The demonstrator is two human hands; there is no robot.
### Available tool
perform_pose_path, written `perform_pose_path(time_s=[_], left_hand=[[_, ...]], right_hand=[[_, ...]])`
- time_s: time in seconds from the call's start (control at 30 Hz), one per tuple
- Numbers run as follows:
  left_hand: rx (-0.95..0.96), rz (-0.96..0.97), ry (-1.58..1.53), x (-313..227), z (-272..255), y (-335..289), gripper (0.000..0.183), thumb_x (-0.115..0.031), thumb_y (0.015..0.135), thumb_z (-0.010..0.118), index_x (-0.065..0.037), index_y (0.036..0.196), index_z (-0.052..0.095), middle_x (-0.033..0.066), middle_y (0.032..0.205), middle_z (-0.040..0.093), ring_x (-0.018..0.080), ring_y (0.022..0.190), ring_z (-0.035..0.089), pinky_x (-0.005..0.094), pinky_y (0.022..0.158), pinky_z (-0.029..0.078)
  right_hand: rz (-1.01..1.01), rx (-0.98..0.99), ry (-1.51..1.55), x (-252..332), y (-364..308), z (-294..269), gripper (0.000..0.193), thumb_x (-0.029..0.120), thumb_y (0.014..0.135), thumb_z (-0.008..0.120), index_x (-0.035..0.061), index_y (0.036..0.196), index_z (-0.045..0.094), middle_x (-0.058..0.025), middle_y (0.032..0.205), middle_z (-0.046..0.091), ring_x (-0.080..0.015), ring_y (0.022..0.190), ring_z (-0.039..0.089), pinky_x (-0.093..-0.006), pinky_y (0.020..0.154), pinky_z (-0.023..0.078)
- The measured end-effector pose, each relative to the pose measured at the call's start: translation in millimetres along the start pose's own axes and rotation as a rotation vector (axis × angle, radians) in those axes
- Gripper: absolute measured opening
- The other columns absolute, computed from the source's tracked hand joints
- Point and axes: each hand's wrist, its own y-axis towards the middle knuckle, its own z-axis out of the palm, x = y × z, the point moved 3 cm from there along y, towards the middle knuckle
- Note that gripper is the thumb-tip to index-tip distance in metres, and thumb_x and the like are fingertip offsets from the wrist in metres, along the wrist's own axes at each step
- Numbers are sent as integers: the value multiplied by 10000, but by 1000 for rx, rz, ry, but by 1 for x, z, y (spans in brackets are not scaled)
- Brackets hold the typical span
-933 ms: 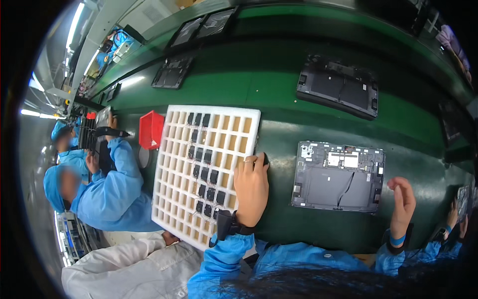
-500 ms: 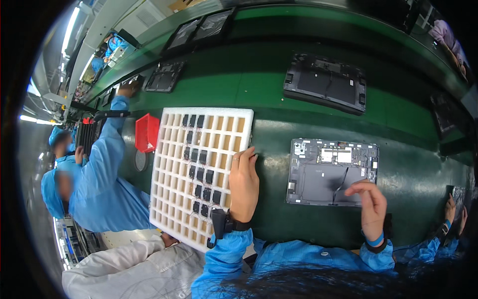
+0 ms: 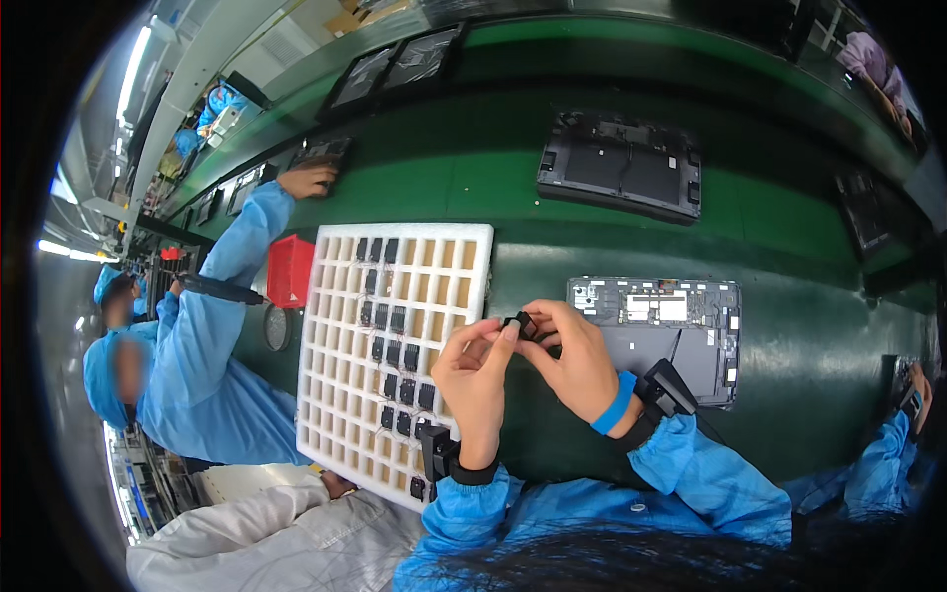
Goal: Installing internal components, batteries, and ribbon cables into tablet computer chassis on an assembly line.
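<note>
In front of me, between the tray and the open device, my left hand (image 3: 473, 370) and my right hand (image 3: 580, 367) meet. Both pinch a small black block-like part (image 3: 520, 323) with their fingertips, which partly cover it. Left of my hands lies a white foam tray (image 3: 404, 231) with a grid of pockets. Several similar black parts (image 3: 409, 355) with thin wires sit in some of them. To the right, an opened dark tablet-like device (image 3: 705, 360) lies flat, with its circuit board and dark battery area exposed. My right wrist and hand overlap its left side.
Another opened device (image 3: 621, 168) lies on the green belt beyond. A red bin (image 3: 289, 271) and a round dish (image 3: 277, 327) stand left of the tray. A co-worker in blue (image 3: 212, 365) reaches toward a device at far left. Another person's hand (image 3: 921, 385) shows at far right.
My right hand has moved left from over the opened device and joined my left hand at the black part. The co-worker's hand at the left has moved right, onto a device on the belt.
</note>
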Motion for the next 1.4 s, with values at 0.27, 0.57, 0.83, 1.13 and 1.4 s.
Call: perform_pose_path(time_s=[0.27,0.57,0.83,1.13,1.4], left_hand=[[-279,30,-75,5,-23,12,365,-31,1036,743,71,1374,651,66,1145,705,118,1006,702,270,936,571],[-98,67,-352,4,-13,-12,426,-4,1093,631,30,1511,555,103,1393,614,194,1186,637,364,1082,528],[275,381,-166,-21,9,-34,288,43,968,731,9,1251,689,148,1220,642,287,1178,667,430,1062,537],[393,307,149,-66,53,-34,154,35,985,761,63,1135,738,139,1188,683,217,1076,679,333,973,541],[482,-39,-139,-67,62,-40,93,15,1058,682,69,1120,725,137,1213,684,193,1034,706,325,922,580]], right_hand=[[50,84,-89,-28,6,-2,378,25,945,809,-45,1291,674,-173,1014,754,-270,838,793,-360,748,643],[365,136,229,5,-1,-3,336,207,1077,714,-54,1288,698,-107,1017,745,-168,835,724,-304,698,577],[458,114,546,40,-23,-40,185,136,1071,722,-34,1138,752,-77,995,726,-81,736,657,-230,576,507],[-103,45,-69,71,-28,-69,110,-20,959,779,-42,1064,753,-118,947,712,-153,757,707,-272,635,549],[74,10,-24,99,-22,-117,129,1,972,755,-31,1096,769,-98,963,724,-124,748,714,-265,619,556]])
